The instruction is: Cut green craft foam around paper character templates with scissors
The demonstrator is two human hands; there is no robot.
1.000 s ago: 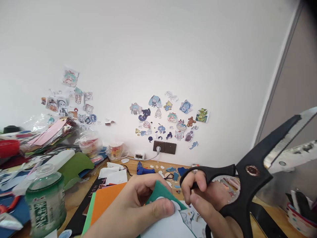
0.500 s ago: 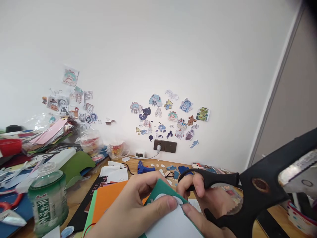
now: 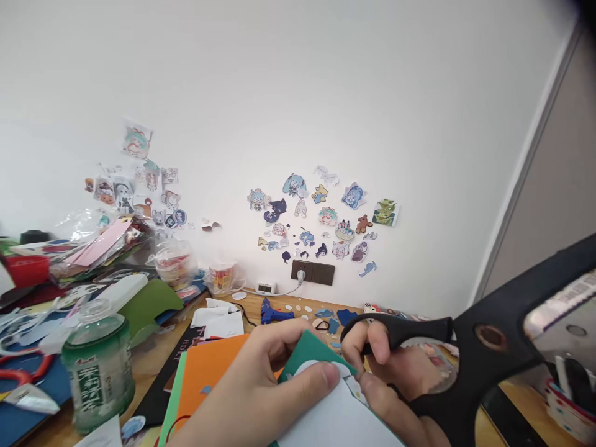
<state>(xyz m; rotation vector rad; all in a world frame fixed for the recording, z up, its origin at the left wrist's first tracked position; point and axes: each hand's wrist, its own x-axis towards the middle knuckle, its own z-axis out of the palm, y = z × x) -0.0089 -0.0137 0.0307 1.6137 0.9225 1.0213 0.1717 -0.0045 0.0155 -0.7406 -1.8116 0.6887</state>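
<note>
At 6 o'clock, left hand (image 3: 261,391) pinches white paper (image 3: 338,416) already on green paper (image 3: 306,349); at 4 o'clock, right hand (image 3: 405,375) holds scissors (image 3: 510,313); can't tell what's left

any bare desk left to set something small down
Small patches only: bare desk shows between the black flat object and the dotted cup, plus a narrow strip between the green bottle and the black sheet. The left side is piled up, and scraps litter the wood right of the blue glue gun.

The left hand (image 3: 261,385) and right hand (image 3: 404,372) are bare. The left thumb (image 3: 310,385) has a short, round nail (image 3: 331,372).
</note>
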